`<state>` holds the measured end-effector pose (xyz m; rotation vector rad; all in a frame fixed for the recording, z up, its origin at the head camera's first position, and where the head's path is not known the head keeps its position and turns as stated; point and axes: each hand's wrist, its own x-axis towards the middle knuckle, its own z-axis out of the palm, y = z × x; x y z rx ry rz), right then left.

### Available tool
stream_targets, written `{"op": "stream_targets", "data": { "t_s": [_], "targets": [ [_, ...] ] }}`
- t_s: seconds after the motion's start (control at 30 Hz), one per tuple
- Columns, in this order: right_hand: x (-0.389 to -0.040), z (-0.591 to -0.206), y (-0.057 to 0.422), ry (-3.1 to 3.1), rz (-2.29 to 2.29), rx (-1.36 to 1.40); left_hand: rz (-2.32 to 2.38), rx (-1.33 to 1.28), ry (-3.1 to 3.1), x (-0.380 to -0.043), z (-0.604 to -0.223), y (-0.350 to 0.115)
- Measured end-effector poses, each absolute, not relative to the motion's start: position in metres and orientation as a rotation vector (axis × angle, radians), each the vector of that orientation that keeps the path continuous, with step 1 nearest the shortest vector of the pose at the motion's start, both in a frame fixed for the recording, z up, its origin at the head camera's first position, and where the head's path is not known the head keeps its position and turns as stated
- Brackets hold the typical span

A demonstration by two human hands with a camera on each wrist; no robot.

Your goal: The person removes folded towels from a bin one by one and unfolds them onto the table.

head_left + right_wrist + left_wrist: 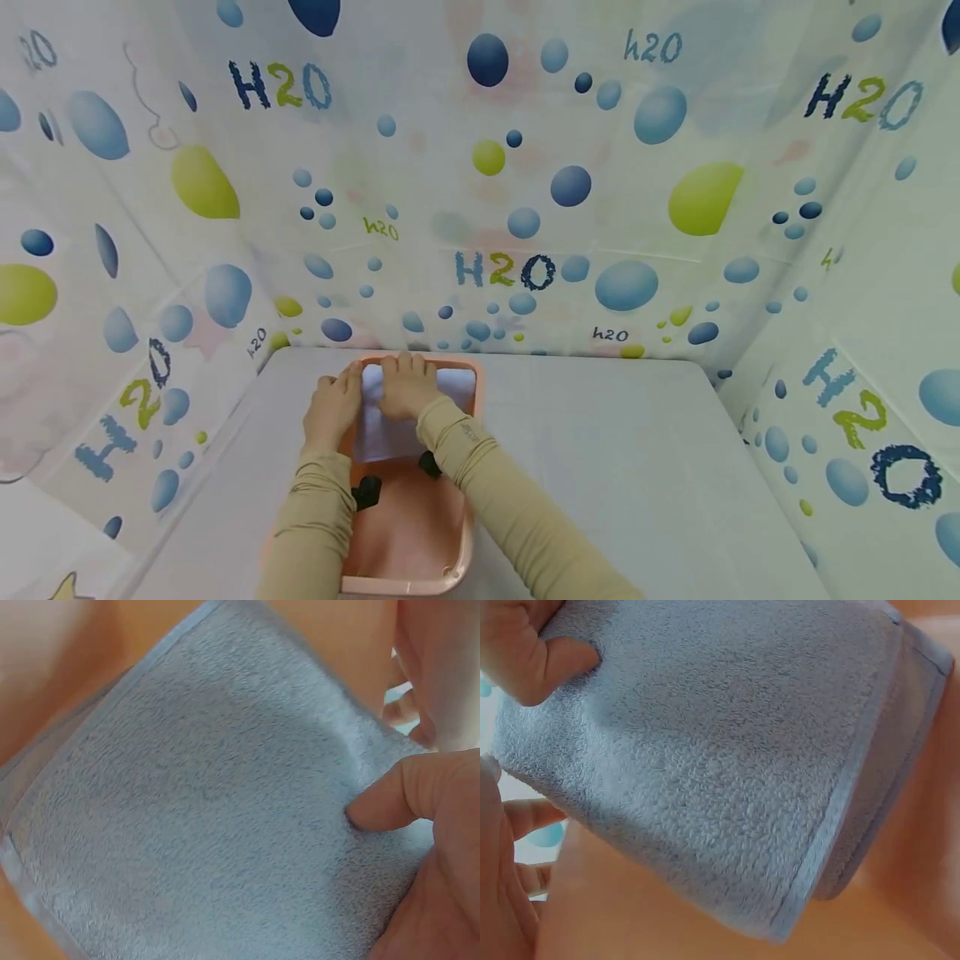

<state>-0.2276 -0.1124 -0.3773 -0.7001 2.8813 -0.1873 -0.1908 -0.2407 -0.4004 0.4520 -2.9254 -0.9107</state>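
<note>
A pink-orange plastic bin [408,529] stands lengthwise on the table, left of the middle. Inside its far end is a folded pale blue terry towel [382,437], whose layered hemmed edges show in both wrist views. My right hand [407,387] pinches the towel near the far rim, its thumb [382,802] pressed on the near face and its other fingers mostly hidden behind the cloth in the right wrist view. At the bin's left side, my left hand [332,410] grips the wall, with fingers [529,817] showing past the outer edge.
Under the bin is a table with a pale grey cover [600,467]. A white curtain [420,183] printed with bubbles and "H2O" hangs behind it and along both sides. Black wrist mounts [367,492] sit below both sleeves, over the bin.
</note>
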Motion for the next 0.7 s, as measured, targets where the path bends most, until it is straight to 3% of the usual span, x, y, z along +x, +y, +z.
{"op": "stream_targets", "data": {
  "t_s": [0.27,0.7],
  "targets": [
    [-0.234,-0.372,-0.102,2.919,-0.285,-0.758,-0.875,0.380,-2.826,-0.193,-0.394,-0.233],
    [-0.244,-0.351,-0.077,2.865,-0.743,-0.879,-0.998,-0.050,-2.786,-0.197,-0.381,-0.221]
  ]
}}
